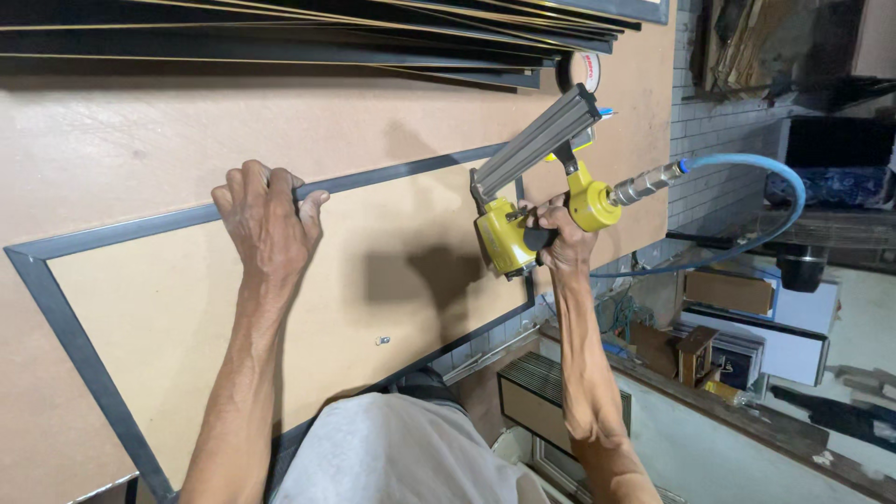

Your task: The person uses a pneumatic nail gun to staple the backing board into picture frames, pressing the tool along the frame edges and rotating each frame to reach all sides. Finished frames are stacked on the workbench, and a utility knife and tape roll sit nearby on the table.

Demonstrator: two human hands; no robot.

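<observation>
1. Head view: the left hand (266,219) is lying palm down on the far rail of a dark picture frame (56,303), its fingers curled over the rail's outer edge and pressing it against the brown work table (112,131).
2. The frame is lying flat on that table, a tan backing board (233,308) filling its inside; its left corner is pointing toward the left edge of the view and its near rail is running past the person's light-coloured shirt (401,453).
3. The right hand (560,238) is wrapping tightly around the grip of a yellow pneumatic nail gun (523,215), fingers closed on the handle.
4. The gun's nose is sitting at the frame's right end, by the corner, with its grey magazine (537,140) angling up and away.
5. A blue air hose (765,187) is looping out from the metal fitting at the gun's rear.
6. Dark frame mouldings (280,42) are lying stacked along the table's far side, with a roll of tape (581,70) just beside them.
7. A small metal hanger (381,341) is lying on the backing board.
</observation>
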